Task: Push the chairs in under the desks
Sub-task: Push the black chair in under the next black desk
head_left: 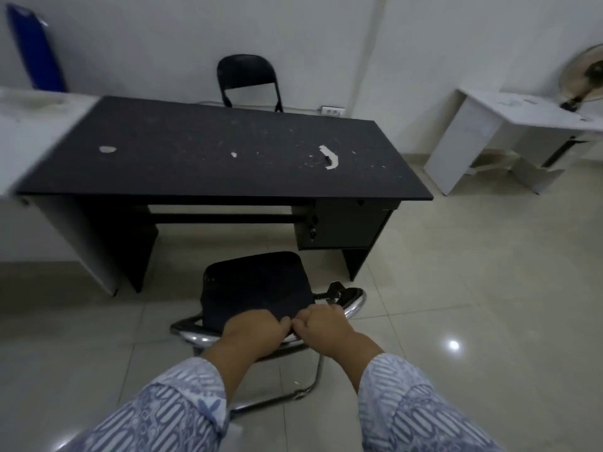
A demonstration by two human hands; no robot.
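A black chair point(254, 288) with a chrome tube frame stands on the tiled floor just in front of the black desk point(222, 151), its seat facing the desk's knee gap. My left hand point(254, 331) and my right hand point(321, 324) sit side by side, both gripping the top edge of the chair's back. The desk has a drawer unit point(342, 223) on its right side. A second black folding chair point(248, 81) stands behind the desk against the wall.
A white desk point(49, 102) adjoins the black one on the left. Another white table point(483, 125) stands at the right with a fan point(584, 76) on it. A blue object point(36, 47) leans on the wall. A wall socket point(332, 110) sits low.
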